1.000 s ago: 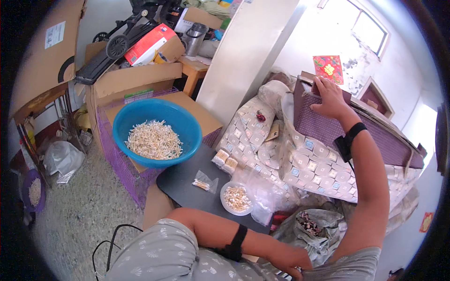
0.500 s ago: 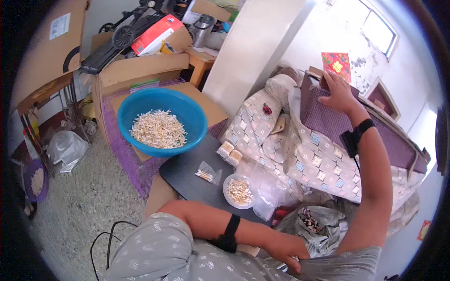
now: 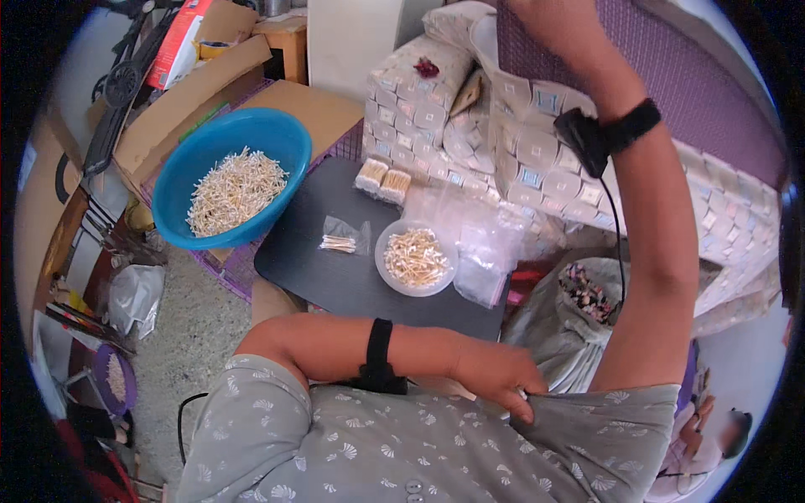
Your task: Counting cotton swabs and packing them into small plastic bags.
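Observation:
My left hand [image 3: 506, 379] reaches across my body, its fingers closed on the side of my grey patterned shirt [image 3: 579, 419]. A small white bit shows at its fingertips, too small to name. My right arm stretches up and forward, and my right hand [image 3: 558, 33] is at the purple backrest cover [image 3: 654, 75]; its fingers are cut off by the top edge. On the dark low table [image 3: 293, 251] stands a white bowl of cotton swabs [image 3: 417, 258]. Beside it lie a small clear bag with swabs [image 3: 339, 243], two packed swab bundles [image 3: 383, 181] and clear plastic bags [image 3: 474, 243].
A large blue basin [image 3: 168, 205] full of loose swabs stands on cardboard at the left. A sofa [image 3: 419, 117] with patterned covers borders the table. A grey sack [image 3: 545, 327] sits at right. Another person [image 3: 696, 436] is at the lower right. A purple basket [image 3: 115, 379] rests on the floor.
The view has tilted down and swung right, so the table and basin sit differently. My right hand has gone partly out of the top edge. My left hand still grips the shirt.

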Demonstrator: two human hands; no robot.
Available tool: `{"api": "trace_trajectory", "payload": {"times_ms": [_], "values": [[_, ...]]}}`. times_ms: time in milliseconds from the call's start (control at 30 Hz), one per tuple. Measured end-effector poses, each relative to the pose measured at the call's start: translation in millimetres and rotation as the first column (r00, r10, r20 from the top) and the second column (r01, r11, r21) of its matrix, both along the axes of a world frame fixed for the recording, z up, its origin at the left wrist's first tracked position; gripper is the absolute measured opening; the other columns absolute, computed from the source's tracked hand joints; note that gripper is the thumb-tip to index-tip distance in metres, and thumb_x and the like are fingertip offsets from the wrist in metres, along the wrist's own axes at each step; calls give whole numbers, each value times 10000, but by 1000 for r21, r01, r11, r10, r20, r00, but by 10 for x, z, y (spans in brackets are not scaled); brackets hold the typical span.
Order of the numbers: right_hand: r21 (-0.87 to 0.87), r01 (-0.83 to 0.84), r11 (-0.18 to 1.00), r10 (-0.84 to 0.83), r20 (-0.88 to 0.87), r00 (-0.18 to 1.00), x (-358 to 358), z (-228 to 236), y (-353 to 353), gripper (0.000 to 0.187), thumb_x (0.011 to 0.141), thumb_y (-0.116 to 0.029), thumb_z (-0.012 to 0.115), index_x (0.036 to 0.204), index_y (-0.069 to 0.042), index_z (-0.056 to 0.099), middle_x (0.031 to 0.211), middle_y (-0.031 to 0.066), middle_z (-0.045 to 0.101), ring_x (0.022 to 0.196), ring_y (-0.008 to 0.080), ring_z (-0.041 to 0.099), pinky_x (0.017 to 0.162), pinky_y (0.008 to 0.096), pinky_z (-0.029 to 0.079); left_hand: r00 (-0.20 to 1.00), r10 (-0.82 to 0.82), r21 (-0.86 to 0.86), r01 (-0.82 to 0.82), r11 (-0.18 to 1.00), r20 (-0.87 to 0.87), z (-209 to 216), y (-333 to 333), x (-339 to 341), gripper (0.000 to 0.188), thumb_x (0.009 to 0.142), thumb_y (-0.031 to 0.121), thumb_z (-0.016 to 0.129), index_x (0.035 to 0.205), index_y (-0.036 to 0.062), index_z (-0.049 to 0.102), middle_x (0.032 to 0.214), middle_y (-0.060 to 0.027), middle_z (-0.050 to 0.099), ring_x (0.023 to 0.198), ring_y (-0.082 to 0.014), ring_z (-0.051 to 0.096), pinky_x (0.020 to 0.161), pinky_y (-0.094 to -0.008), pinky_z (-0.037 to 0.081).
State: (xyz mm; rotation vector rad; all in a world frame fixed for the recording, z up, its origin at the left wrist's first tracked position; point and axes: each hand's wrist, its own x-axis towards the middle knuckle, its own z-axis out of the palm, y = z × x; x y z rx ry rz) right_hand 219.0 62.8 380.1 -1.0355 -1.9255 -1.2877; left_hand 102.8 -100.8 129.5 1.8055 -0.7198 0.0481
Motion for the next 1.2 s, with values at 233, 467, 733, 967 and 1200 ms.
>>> {"api": "trace_trajectory", "payload": {"times_ms": [233, 467, 733, 967, 1200], "values": [[-480, -447, 755, 401, -201, 894, -267, -1654, -1161, 171, 847, -215, 570, 979, -113, 611, 894, 75, 622, 782, 301, 585, 670, 402, 465, 994, -109, -22, 109, 994, 4, -421, -8, 105, 397, 894, 375, 559, 886, -21, 572, 801, -209, 613, 756, -362, 610, 638, -413, 439], [-566, -369, 737, 193, -347, 918, -63, -1811, -1244, 202, 899, -297, 524, 846, -106, 564, 726, 109, 550, 696, 319, 571, 585, 411, 457, 976, -187, -1, 188, 982, -108, -611, -151, 112, 421, 881, 409, 567, 869, -12, 576, 762, -218, 608, 712, -348, 614, 604, -423, 436], [-493, -499, 713, 299, -429, 852, -312, -1863, -1008, 203, 879, -285, 563, 852, -84, 576, 717, 97, 555, 646, 305, 572, 560, 398, 457, 976, -178, 91, 190, 977, -127, -643, 5, 88, 402, 876, 389, 580, 888, -12, 579, 772, -210, 618, 727, -337, 620, 623, -420, 443], [-702, -413, 581, -269, -644, 716, 236, -3201, -1617, 65, 827, -89, 613, 872, -44, 623, 731, 109, 570, 685, 271, 575, 620, 333, 451, 885, -371, -28, 379, 925, -283, -792, -156, 85, 359, 863, 337, 605, 906, -19, 588, 798, -182, 628, 735, -262, 612, 645, -391, 440], [-720, -378, 582, -302, -623, 721, 290, -3570, -1432, 119, 798, -129, 608, 900, -66, 605, 849, 124, 585, 820, 318, 569, 716, 393, 469, 898, -339, 105, 380, 919, -281, -732, -274, 182, 292, 849, 285, 611, 927, 4, 621, 858, -146, 656, 758, -216, 620, 677, -369, 458]]}}
